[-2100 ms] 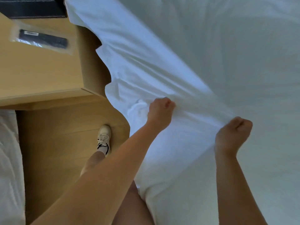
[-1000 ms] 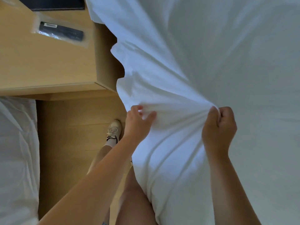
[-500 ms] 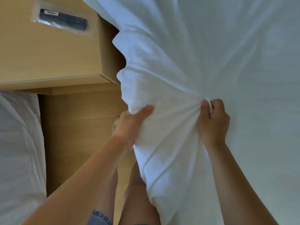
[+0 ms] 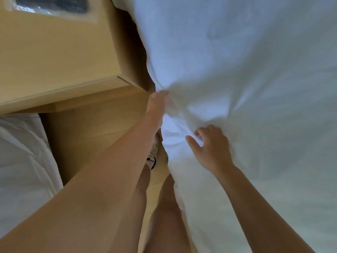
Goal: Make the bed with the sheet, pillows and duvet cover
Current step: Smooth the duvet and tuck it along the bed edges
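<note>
A wooden floor [image 4: 94, 128] is seen between a light wooden nightstand [image 4: 54, 55] and the bed. The bed is covered by a white sheet [image 4: 237, 79], bunched at its near edge. The bunched fabric is pressed by the left hand [image 4: 157, 108]; its finger grip cannot be told. The right hand [image 4: 212, 148] is spread open, resting on the sheet.

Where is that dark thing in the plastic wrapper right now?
The wrapped dark item lies at the top left of the head view, on the wooden bedside table, left of the white sheet.
</note>
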Tool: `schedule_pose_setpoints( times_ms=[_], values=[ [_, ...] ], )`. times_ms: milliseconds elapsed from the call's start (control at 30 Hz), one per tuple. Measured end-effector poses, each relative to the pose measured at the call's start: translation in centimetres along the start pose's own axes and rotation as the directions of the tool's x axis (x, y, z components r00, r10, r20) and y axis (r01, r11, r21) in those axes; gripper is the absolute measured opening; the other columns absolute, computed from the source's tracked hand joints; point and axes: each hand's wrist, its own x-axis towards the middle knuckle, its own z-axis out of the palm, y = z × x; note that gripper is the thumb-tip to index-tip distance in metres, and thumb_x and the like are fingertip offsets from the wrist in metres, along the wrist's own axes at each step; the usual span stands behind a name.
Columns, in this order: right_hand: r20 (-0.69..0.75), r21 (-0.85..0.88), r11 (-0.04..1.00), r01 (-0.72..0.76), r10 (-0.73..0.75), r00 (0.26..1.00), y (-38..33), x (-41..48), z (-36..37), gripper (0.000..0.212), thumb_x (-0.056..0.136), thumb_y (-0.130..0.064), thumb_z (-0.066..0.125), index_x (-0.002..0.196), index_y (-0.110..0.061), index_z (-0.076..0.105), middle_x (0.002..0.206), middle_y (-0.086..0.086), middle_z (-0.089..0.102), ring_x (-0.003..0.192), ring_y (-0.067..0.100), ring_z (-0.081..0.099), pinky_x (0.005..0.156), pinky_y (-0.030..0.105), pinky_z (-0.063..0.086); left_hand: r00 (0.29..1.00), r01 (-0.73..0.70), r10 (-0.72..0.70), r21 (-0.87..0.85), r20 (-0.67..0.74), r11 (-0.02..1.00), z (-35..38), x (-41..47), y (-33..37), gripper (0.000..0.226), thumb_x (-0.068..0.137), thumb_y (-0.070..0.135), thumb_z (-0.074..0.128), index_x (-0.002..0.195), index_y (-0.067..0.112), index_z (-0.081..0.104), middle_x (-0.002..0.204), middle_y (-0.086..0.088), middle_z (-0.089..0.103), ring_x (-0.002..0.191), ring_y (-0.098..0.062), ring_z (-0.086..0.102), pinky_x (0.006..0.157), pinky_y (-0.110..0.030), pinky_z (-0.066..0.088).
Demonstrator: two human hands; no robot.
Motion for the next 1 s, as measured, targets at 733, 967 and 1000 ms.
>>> schedule_pose_setpoints(
  times_ms=[733, 967, 1000],
  values=[
    [-0.361, 0.208, 0.868, -0.451, 0.497, 0.789, -1.5, 10.5, -9.2, 0.030, 0.095, -0.017, 0.042, 0.066, -0.013, 0.037, 0.066, 0.000, 0.043, 0.073, 0.025, 0.041, 0.059, 0.023, 0.020, 0.926, -0.348, 0.378, 0.395, 0.000, 0.850, 3.2, 0.7, 9.6, 0.055, 0.087, 0.051, 0.046, 0.106, 0.002, 0.058, 0.103, -0.018, 0.061, 0.083, -0.034, 0.057, 0.055, -0.028, 0.035],
    [-0.272, 0.000, 0.970, -0.243, 0.234, 0.933, -2.2, 15.6, -11.8, 0.056, 0.082, -0.036, 0.064, 0.125, -0.007, 0.044, 0.123, 0.013, 0.045, 0.115, 0.031, 0.040, 0.084, 0.034, 0.035, 0.968, -0.248, 0.242, 0.425, 0.069, 0.871, 4.7, 0.5, 15.0, 0.023, 0.092, 0.013, 0.049, 0.111, 0.002, 0.053, 0.105, -0.014, 0.053, 0.091, -0.032, 0.062, 0.064, -0.028, 0.040],
    [-0.203, -0.113, 0.972, -0.207, 0.181, 0.962, -2.5, 16.6, -11.6, 0.057, 0.082, -0.041, 0.064, 0.124, -0.008, 0.044, 0.122, 0.013, 0.044, 0.114, 0.031, 0.040, 0.084, 0.037, 0.038, 0.953, -0.300, 0.280, 0.489, 0.116, 0.819, 5.0, 0.7, 14.9, 0.010, 0.092, 0.004, 0.047, 0.098, 0.003, 0.055, 0.069, -0.006, 0.046, 0.091, -0.031, 0.063, 0.065, -0.026, 0.042]
  ],
)
